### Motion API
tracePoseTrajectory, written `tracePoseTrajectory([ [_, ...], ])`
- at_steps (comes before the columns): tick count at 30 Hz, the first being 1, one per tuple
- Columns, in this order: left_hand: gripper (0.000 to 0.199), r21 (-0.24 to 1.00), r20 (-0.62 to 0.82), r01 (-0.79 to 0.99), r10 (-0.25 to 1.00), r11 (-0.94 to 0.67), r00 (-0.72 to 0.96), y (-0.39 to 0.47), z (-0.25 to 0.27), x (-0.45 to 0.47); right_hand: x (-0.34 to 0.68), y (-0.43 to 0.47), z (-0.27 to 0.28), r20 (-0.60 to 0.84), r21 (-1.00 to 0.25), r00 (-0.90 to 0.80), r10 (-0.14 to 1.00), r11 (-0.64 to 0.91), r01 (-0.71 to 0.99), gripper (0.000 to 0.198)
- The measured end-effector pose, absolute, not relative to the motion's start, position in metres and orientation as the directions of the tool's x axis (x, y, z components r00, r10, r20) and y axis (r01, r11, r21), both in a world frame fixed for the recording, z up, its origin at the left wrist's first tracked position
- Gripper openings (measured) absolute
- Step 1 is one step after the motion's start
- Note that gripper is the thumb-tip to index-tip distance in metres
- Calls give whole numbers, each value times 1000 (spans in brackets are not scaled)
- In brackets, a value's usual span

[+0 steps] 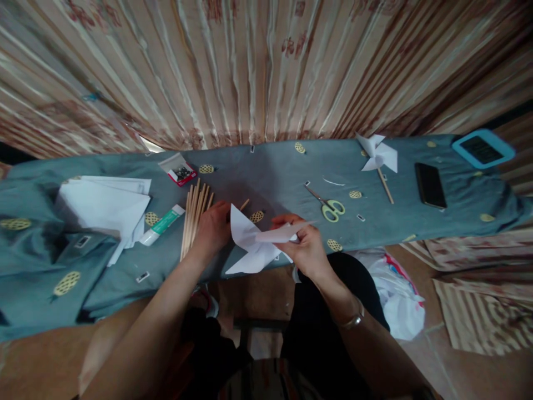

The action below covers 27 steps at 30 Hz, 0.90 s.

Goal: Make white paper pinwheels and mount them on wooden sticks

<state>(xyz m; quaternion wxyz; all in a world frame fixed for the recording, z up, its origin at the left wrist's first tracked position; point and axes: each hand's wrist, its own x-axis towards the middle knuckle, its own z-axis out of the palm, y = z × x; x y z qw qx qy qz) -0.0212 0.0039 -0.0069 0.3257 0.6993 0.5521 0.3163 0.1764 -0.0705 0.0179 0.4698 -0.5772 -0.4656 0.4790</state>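
A white paper pinwheel is between my hands at the front edge of the cloth-covered table. My right hand grips its right-hand blades, fingers closed on the paper. Curled beside the left blade is my left hand; its fingertips are partly hidden, and I cannot make out what they hold. The tip of a wooden stick shows just behind the pinwheel, its other end hidden. Next to my left hand lies a bundle of wooden sticks.
Left of the sticks lie a glue stick, stacked white paper and an open small red box. On the right are scissors, another pinwheel on a stick, a black phone and a blue-framed tablet. A curtain hangs behind.
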Motion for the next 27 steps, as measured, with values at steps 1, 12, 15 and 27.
tracePoseTrajectory([
  [1,7,826,86,534,977,-180,196,1,-4,-19,177,-72,19,-90,-989,104,991,-101,109,26],
  [12,12,984,-166,-27,957,177,240,-43,33,-7,186,-93,40,276,-895,94,956,220,389,40],
  [15,9,986,-157,-22,956,167,247,-44,38,-6,186,-94,46,313,-874,69,947,259,411,39],
  [27,5,993,-97,76,986,87,134,-49,42,-1,185,-94,54,334,-875,57,941,287,390,32],
])
